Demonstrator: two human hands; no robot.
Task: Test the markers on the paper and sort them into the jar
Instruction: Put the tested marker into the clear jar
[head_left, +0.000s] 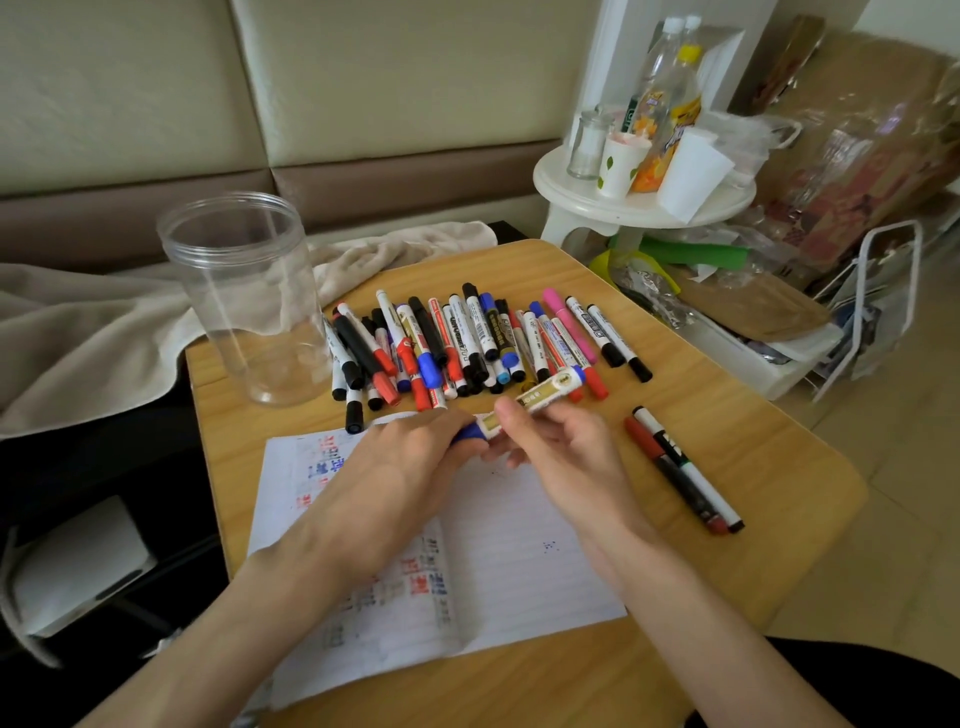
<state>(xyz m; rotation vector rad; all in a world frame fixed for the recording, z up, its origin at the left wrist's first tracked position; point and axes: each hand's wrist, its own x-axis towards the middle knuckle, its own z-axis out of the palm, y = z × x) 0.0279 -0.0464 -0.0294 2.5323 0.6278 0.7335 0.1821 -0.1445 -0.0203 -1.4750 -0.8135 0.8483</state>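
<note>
Wood-grain laminate covers the small table (753, 467), which stands before a cream and brown padded bench (260, 104) with a beige towel (78, 332) draped along it at the left. At the table's back left corner a clear plastic jar (244, 296) stands upright and open, nothing inside it. Just right of the jar lies a heap of markers (467, 343) with black, red, blue and pink caps, spread across the back of the table. Nearer the wearer, lined paper (519, 545) lies flat, carrying red and blue test scribbles on its left half. Above the paper both hands meet on one gold-labelled marker (545, 395): the left hand (395, 467) has its fingers closed around the blue cap end, the right hand (566, 447) pinches the barrel. Right of the hands, two markers (680, 467) lie side by side, apart from the heap. Beyond the table's right edge a white round stand (644, 202) holds bottles and paper cups, with bags and clutter beside it
</note>
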